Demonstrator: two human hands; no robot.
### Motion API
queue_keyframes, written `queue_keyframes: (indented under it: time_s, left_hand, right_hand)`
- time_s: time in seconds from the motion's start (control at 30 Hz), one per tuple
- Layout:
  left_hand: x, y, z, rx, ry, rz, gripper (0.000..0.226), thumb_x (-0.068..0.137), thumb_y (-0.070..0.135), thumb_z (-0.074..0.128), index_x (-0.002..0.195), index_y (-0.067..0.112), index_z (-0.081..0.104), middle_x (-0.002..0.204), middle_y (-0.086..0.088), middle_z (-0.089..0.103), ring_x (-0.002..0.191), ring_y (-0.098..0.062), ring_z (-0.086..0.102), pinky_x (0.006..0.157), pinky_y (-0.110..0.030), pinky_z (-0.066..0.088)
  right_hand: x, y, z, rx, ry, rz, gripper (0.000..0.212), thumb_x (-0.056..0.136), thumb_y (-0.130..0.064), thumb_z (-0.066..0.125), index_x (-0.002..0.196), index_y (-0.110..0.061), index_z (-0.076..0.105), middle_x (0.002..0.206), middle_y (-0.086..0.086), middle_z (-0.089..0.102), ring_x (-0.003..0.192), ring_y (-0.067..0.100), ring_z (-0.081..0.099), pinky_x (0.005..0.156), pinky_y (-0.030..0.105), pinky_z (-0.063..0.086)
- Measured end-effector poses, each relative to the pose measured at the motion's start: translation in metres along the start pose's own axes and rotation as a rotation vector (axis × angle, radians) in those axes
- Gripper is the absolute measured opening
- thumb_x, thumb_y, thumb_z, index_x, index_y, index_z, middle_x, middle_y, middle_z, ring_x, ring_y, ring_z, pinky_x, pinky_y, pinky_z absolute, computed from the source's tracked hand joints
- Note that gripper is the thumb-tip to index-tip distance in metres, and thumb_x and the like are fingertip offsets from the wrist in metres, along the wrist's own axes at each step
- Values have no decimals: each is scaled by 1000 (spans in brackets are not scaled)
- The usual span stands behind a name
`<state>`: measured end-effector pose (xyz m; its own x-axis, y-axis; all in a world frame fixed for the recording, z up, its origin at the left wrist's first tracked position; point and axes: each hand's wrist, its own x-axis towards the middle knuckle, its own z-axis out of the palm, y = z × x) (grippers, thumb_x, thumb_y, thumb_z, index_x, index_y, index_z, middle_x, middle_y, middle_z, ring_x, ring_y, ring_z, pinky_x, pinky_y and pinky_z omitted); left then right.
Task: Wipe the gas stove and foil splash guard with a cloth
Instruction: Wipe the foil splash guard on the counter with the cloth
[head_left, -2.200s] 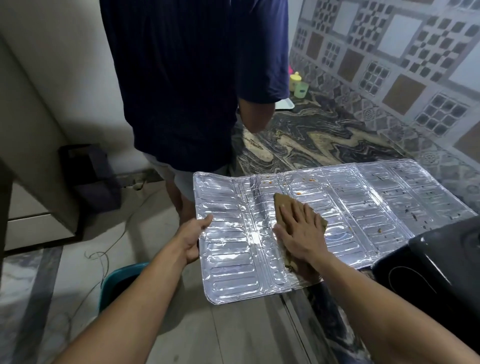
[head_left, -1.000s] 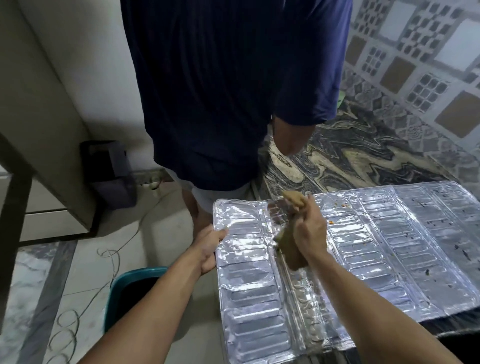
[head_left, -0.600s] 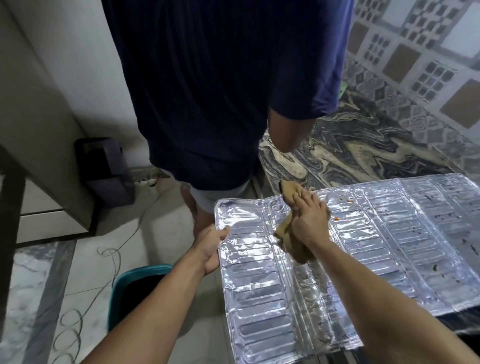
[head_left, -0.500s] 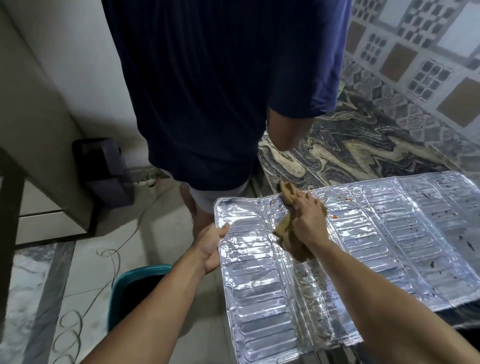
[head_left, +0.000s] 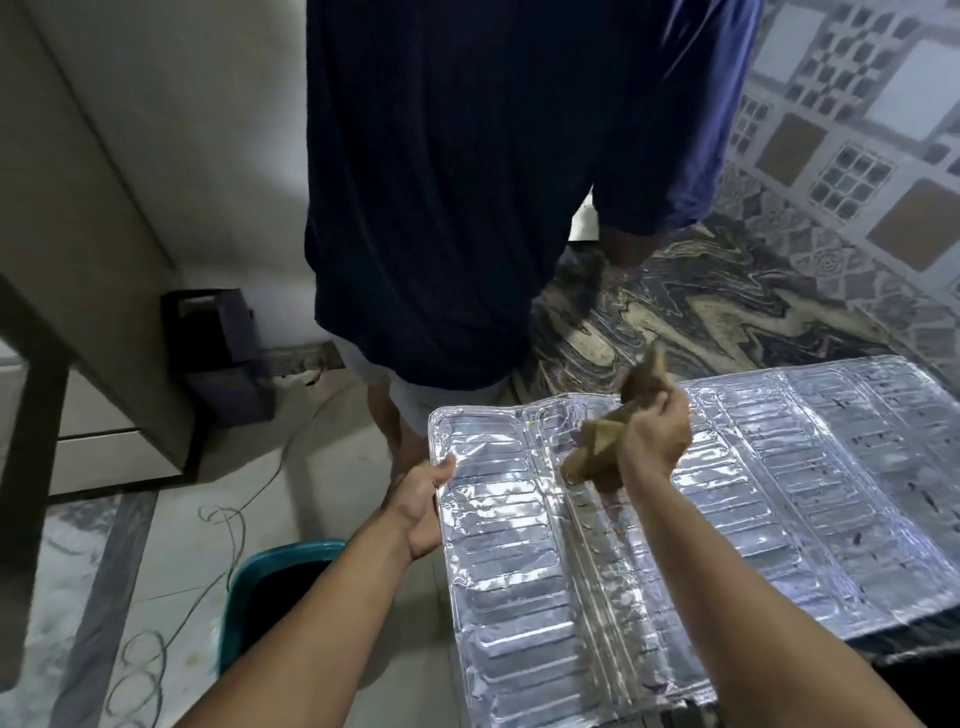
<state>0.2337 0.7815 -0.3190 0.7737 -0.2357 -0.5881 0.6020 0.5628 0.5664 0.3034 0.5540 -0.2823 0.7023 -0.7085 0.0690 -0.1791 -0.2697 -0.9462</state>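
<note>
The foil splash guard (head_left: 675, 519) is thin shiny metal foil, embossed with ribs and crinkled. The cloth (head_left: 602, 447) is soft matt brown fabric. The countertop (head_left: 701, 312) looks like polished veined stone.

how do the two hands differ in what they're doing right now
The left hand grips the foil splash guard by its left edge; the right hand is closed on the brown cloth. The left hand sits beside the guard, the right hand over its ribbed surface. The left hand shows its palm, the right hand its back. Both are bare.
</note>
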Motion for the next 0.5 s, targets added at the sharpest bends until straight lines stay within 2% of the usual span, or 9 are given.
queue_keyframes:
  time_s: [0.07, 0.13, 0.17, 0.2, 0.23, 0.3, 0.4, 0.43, 0.5]
  left_hand:
    - [1, 0, 2, 21, -4, 2, 26, 101, 18, 40, 100, 4, 62, 84, -15, 75, 73, -30, 73, 67, -45, 54]
    - [2, 1, 6, 17, -8, 3, 25, 101, 17, 39, 100, 5, 61, 84, -16, 75, 74, -31, 73, 72, -47, 51]
    - [3, 1, 7, 13, -7, 0, 25, 101, 17, 39, 101, 6, 61, 84, -16, 75, 77, -33, 72, 73, -49, 51]
    - [3, 1, 8, 10, -5, -3, 24, 101, 17, 40, 102, 6, 61, 85, -17, 75, 81, -34, 70, 75, -50, 51]
    - [3, 1, 9, 8, -5, -5, 24, 101, 16, 40, 102, 6, 61, 86, -17, 74, 86, -36, 68, 76, -52, 50]
    - [3, 1, 10, 9, -8, -12, 23, 101, 16, 41, 105, 6, 61, 89, -19, 74, 91, -38, 65, 76, -53, 50]
    - [1, 2, 10, -9, -27, -7, 26, 101, 17, 40, 112, 4, 59, 96, -20, 72, 94, -39, 64, 78, -55, 49]
    - [0, 3, 11, -12, -33, 1, 27, 101, 17, 40, 115, 3, 58, 101, -22, 70, 95, -39, 64, 79, -55, 48]
    - [0, 5, 12, -13, -34, 15, 28, 101, 16, 40, 120, 2, 55, 110, -24, 65, 97, -39, 62, 79, -55, 48]
  right_hand:
    - [-13, 4, -3, -60, -214, -263, 14, 95, -34, 47, 105, -27, 54, 87, -11, 59, 70, 1, 58, 43, 7, 38]
    - [-23, 17, -3, -227, -427, -576, 17, 97, -20, 48, 112, -25, 54, 97, -11, 60, 79, 6, 61, 50, 8, 42]
    - [-26, 25, -2, -376, -539, -714, 22, 99, -17, 43, 116, -22, 56, 110, -5, 60, 93, 13, 60, 64, 10, 44]
    - [-27, 33, 0, -565, -637, -836, 29, 100, -19, 37, 121, -19, 56, 127, 0, 56, 114, 19, 53, 83, 19, 45]
    - [-27, 41, 1, -769, -683, -951, 36, 99, -22, 33, 127, -17, 54, 141, 1, 47, 131, 23, 40, 102, 33, 37]
    - [-26, 54, 0, -1002, -681, -994, 45, 99, -29, 29, 139, -15, 44, 153, 2, 33, 145, 26, 16, 115, 48, 17]
    - [-22, 53, 1, -991, -605, -821, 46, 100, -27, 29, 143, -12, 38, 158, 4, 23, 147, 31, 6, 119, 50, 1]
    - [-22, 50, 3, -971, -620, -772, 45, 99, -22, 30, 143, -12, 38, 158, 5, 24, 146, 33, 9, 118, 50, -1]
    - [-26, 44, 2, -923, -706, -797, 46, 96, -12, 30, 138, -10, 46, 152, 9, 36, 142, 32, 24, 118, 49, 12]
